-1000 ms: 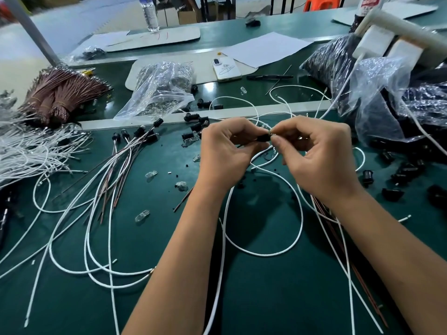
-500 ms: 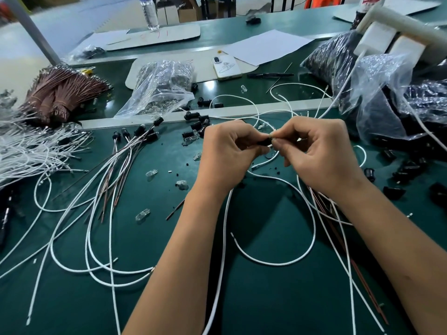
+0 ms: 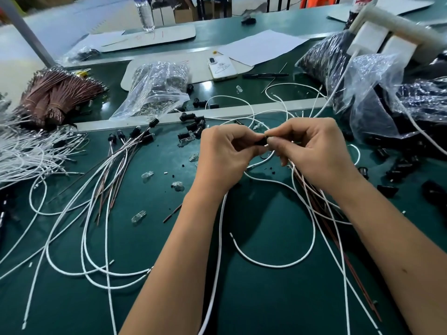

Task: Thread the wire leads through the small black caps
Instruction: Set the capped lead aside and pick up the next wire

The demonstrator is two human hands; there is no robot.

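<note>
Head cam shows both hands meeting over the middle of the green table (image 3: 266,298). Left hand (image 3: 225,153) and right hand (image 3: 312,151) each have fingers curled, pinching one small black cap (image 3: 262,142) between them. White wire (image 3: 278,263) loops on the table below the hands. Loose black caps (image 3: 193,126) sit near the far edge, finished leads (image 3: 116,165) to the left.

**What you have on the bench, counted**

You have two hands up: left hand (image 3: 227,155), right hand (image 3: 312,151). One black cap (image 3: 261,142) sits pinched between them. One phone (image 3: 222,68), one pen (image 3: 265,75), one water bottle (image 3: 145,13). Loose wires are too tangled to count.
</note>
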